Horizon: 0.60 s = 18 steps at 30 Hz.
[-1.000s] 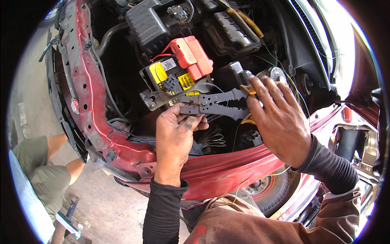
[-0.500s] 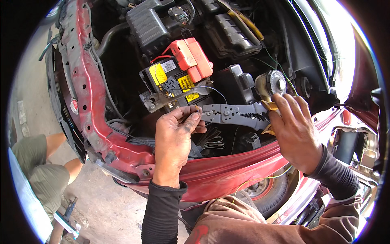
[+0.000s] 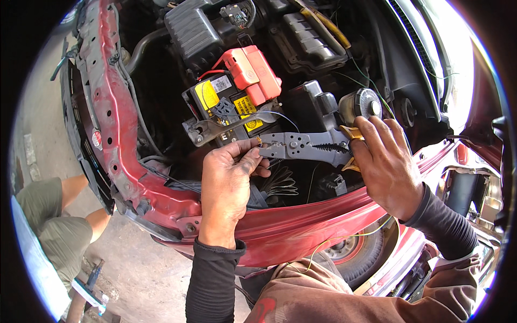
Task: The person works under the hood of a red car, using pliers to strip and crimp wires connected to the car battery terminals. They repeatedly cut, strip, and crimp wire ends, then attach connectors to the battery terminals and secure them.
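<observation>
My right hand is closed round the yellow handles of grey wire-stripping pliers, held level over the engine bay. The pliers' tip reaches the fingertips of my left hand. Between that thumb and forefinger I pinch a small brass-coloured piece, perhaps a wire terminal; most of it is hidden by the fingers and the jaws. Just beyond my left hand sits the car battery with yellow labels, a metal hold-down bar across it and a red terminal cover on top.
A red fender edge curves below my hands. A round reservoir cap stands beyond the right hand. A yellow-green wire hangs over the fender near the wheel. Another person's legs are at the lower left.
The pliers and both hands have shifted slightly left. The jaw tip now sits closer against the brass-coloured piece at my left fingertips. The view itself has moved a little.
</observation>
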Motion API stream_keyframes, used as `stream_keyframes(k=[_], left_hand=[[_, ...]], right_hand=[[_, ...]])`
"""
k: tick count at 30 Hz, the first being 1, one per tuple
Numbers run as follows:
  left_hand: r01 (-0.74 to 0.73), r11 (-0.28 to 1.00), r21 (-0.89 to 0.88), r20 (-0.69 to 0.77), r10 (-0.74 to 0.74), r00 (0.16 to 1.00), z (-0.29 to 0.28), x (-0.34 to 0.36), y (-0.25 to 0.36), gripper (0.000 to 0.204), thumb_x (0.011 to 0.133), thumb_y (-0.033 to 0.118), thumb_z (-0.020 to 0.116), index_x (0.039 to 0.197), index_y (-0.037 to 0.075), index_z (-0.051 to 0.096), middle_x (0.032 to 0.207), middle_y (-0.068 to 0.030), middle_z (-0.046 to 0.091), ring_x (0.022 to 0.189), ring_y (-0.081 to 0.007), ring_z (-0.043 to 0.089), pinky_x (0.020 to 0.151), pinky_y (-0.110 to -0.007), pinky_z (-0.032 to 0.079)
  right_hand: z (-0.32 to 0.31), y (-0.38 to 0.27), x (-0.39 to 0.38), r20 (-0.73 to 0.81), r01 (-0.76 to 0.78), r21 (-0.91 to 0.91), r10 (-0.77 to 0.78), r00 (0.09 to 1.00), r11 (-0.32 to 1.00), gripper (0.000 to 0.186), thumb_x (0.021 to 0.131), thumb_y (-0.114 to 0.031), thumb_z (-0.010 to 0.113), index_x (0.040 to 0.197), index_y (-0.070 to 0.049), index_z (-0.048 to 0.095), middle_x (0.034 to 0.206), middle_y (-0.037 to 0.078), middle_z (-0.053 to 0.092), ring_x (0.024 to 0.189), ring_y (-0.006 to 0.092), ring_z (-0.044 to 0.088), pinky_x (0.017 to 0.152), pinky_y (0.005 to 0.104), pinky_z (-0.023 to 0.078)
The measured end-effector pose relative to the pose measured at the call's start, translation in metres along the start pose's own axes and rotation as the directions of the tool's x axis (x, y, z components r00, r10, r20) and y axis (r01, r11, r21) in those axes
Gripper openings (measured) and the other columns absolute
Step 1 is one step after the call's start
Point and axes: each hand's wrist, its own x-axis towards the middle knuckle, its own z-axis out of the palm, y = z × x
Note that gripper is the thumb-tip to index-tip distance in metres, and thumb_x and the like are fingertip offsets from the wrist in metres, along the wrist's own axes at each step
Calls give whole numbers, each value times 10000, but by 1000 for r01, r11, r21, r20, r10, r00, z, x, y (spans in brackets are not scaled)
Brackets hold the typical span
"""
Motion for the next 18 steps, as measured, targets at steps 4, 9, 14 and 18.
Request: stream_keyframes(k=[4, 9, 14, 18], left_hand=[[-5, 1000, 8, 8, 5, 1000, -1, 0, 0, 148, 1032, 29, 672, 1110, -65, 755, 919, -83, 743, 788, -138, 691, 719, -283, 587], [8, 1000, 11, 10, -8, 1000, -1, 0, 0, 158, 1025, 29, 685, 1128, -66, 757, 917, -86, 748, 790, -139, 696, 731, -282, 595], [-9, 1000, 14, -1, 9, 1000, 0, -1, 0, 163, 1028, 25, 679, 1141, -67, 752, 945, -92, 754, 804, -138, 699, 747, -284, 602], [-2, 1000, -8, 3, 2, 1000, 0, 0, -1, 167, 1033, 22, 668, 1145, -75, 745, 969, -96, 757, 812, -138, 701, 758, -285, 604]], right_hand=[[0, 2, 0, 38, 15, 16, -16, 999, 1000, 298, 809, -62, 705, 1090, 21, 646, 1394, 235, 552, 1313, 384, 546, 1112, 515, 426], [-2, 3, 0, 70, 47, 29, -49, 996, 998, 300, 814, -85, 711, 1093, 6, 649, 1361, 212, 559, 1267, 360, 555, 1068, 484, 440], [-1, 2, 1, 4, 71, -42, -71, 997, 997, 267, 834, -135, 819, 1048, -37, 691, 1155, 107, 591, 1093, 227, 585, 874, 422, 502], [-4, 0, 2, 27, 65, -15, -65, 998, 998, 260, 845, -130, 799, 1059, -34, 687, 1140, 107, 587, 1093, 233, 587, 862, 420, 497]])
